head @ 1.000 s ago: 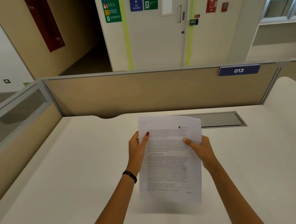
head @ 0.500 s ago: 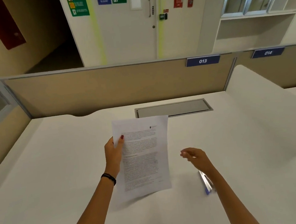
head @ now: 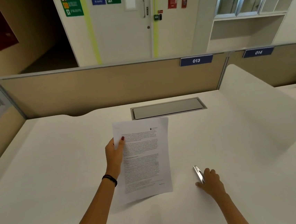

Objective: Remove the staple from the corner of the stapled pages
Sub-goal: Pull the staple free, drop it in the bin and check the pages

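Observation:
My left hand (head: 114,154) holds the stapled pages (head: 144,159), white sheets of printed text, by their upper left edge, tilted up above the white desk (head: 59,174). The staple itself is too small to make out. At the lower right, my right hand (head: 211,181) rests low on the desk, fingers curled around a slim silver staple remover (head: 198,173). Its metal tip sticks out past the fingers towards the far left. The thumb lies under the tool's near side.
A grey cable flap (head: 167,108) is set into the desk just beyond the pages. Beige partition walls (head: 105,87) close the desk at the back and left. A white divider panel (head: 263,111) stands on the right.
My right hand let go of the pages, swung right and dropped onto the staple remover on the desk. The left hand keeps the pages alone. The view shifted left and down.

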### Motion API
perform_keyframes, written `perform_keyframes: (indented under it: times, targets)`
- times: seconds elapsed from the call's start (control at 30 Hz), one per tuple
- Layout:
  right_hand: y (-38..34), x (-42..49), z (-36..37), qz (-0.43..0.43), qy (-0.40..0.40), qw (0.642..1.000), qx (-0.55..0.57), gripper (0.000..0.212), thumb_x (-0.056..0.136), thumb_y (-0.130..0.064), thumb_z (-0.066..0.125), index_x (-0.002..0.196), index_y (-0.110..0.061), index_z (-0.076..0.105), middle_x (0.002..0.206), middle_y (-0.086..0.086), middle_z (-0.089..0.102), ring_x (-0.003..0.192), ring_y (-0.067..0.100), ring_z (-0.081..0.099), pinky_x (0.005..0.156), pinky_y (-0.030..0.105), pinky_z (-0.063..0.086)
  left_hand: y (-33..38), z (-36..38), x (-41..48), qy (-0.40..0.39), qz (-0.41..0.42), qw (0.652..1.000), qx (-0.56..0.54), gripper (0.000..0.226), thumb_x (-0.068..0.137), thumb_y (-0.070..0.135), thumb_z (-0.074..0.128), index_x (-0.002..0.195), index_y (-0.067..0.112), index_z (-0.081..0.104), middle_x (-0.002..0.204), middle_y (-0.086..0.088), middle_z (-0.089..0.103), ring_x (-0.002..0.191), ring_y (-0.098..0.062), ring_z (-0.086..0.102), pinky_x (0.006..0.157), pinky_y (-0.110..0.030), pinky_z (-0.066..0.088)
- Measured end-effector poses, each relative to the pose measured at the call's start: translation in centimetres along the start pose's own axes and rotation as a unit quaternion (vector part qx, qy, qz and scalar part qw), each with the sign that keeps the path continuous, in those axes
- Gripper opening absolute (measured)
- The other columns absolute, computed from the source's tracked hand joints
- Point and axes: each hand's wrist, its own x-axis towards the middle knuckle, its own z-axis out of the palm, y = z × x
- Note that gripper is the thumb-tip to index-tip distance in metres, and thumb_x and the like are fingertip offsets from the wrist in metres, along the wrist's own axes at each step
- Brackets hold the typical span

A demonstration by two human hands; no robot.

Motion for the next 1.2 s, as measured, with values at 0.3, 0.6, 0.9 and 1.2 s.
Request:
perform_keyframes:
  times: [0.3, 0.6, 0.9, 1.2]
  targets:
    - [0.0, 0.1, -1.3, -0.009, -0.069, 0.996, -0.062, 0.027, 0.084, -0.015, 0.059, 0.108, -0.012, 0.050, 0.125, 0.014, 0.042, 0.113, 0.026, 0.049, 0.086, 0.024, 0.046, 0.1, 0.8, -0.5, -0.006, 0.001, 1.000, -0.008, 0.012, 0.092, 0.031, 0.053, 0.098, 0.024, 0.060, 0.091, 0.004, 0.068, 0.076, -0.011, 0.066, 0.052, -0.013, 0.052]
    - [-0.3, 1.2, -3.5, -0.130, 0.060, 0.987, 0.073, 0.016, 0.083, -0.016, 0.062, 0.096, -0.010, 0.055, 0.094, 0.008, 0.058, 0.097, 0.028, 0.060, 0.077, 0.031, 0.046, 0.3, 1.5, -0.3, -0.019, 0.006, 1.000, -0.001, 0.012, 0.092, 0.032, 0.053, 0.099, 0.024, 0.059, 0.092, 0.003, 0.068, 0.077, -0.012, 0.067, 0.056, -0.016, 0.054]
    - [-4.5, 0.8, -6.5, -0.168, 0.171, 0.869, 0.434, 0.034, 0.087, -0.010, 0.061, 0.118, -0.002, 0.052, 0.109, 0.014, 0.060, 0.089, 0.023, 0.060, 0.071, 0.001, 0.045, 0.2, 1.4, -0.3, -0.106, 0.037, 0.988, 0.108, 0.013, 0.091, 0.035, 0.055, 0.090, 0.025, 0.062, 0.082, 0.007, 0.065, 0.068, -0.004, 0.063, 0.055, -0.014, 0.051]
    - [-8.6, -0.5, -8.6, -0.254, 0.035, 0.785, 0.564, 0.034, 0.092, -0.011, 0.049, 0.126, -0.007, 0.047, 0.110, 0.013, 0.060, 0.082, 0.029, 0.068, 0.073, 0.020, 0.056, -0.6, 1.3, -0.3, -0.329, 0.042, 0.889, 0.317, 0.025, 0.089, 0.041, 0.058, 0.098, 0.019, 0.066, 0.090, 0.003, 0.065, 0.080, -0.015, 0.062, 0.067, -0.026, 0.046]
